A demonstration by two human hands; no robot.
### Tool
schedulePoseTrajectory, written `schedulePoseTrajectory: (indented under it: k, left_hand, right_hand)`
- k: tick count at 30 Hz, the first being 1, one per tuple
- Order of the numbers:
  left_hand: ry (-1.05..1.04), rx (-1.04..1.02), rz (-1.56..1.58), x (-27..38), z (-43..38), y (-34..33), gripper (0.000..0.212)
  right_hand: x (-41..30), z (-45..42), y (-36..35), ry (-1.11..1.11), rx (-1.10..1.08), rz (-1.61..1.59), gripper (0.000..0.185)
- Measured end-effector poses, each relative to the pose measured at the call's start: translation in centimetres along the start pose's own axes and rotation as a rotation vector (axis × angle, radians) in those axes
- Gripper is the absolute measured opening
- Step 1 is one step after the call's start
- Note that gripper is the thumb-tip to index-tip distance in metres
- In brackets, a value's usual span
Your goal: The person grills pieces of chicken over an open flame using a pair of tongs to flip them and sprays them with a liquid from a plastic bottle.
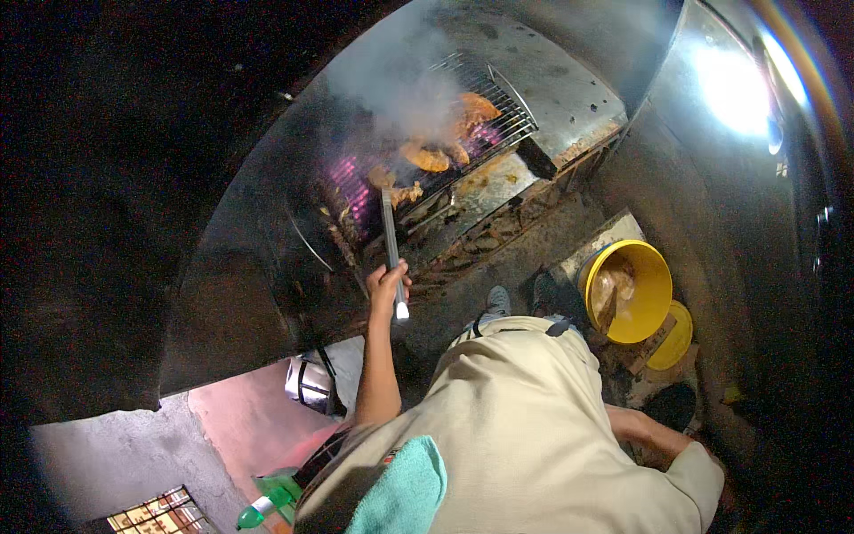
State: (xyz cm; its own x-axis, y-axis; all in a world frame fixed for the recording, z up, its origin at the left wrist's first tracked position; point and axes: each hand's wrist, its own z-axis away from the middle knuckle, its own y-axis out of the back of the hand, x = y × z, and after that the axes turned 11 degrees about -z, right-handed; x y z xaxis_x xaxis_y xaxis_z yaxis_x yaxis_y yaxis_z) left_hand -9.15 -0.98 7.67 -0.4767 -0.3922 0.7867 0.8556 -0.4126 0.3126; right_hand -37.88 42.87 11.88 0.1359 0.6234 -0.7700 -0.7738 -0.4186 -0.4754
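My left hand (388,287) grips a pair of metal tongs (390,223) by the handle end. The far tips of the tongs meet a small browned piece of meat (381,177) on the charcoal grill. Beside the tips lies another ragged piece of meat (405,194). Larger orange-brown pieces of meat (427,157) rest on the metal grate (510,110), partly veiled by smoke. My right arm is bent at my side, and its hand is out of view.
To the right of my feet stands a yellow bucket (657,294) holding pale contents and a wooden piece. A yellow lid (677,344) lies beside it. Glowing coals (350,187) show at the grill's left. A green plastic bottle (263,508) is at lower left. A teal towel (407,487) hangs over my shoulder.
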Motion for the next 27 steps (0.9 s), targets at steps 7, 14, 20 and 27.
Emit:
schedulePoseTrajectory:
  k: [7, 14, 20, 27]
  left_hand:
    - [-0.003, -0.097, 0.08, -0.8, -1.0, 0.9, 0.045]
    - [-0.029, -0.159, 0.107, -0.2, -3.0, 2.0, 0.042]
    - [0.067, -0.117, 0.154, -0.8, -1.0, -0.3, 0.032]
    - [0.035, -0.226, 0.094, -0.2, -3.1, 1.0, 0.043]
  right_hand:
    - [-2.2, -1.0, 3.2, -0.017, -0.043, 0.065, 0.067]
    - [-3.6, -1.3, 4.5, -0.057, -0.086, 0.097, 0.069]
    - [-3.5, -1.1, 4.0, -0.045, -0.045, 0.079, 0.072]
    - [-4.3, -1.4, 3.1, -0.013, 0.019, 0.099, 0.077]
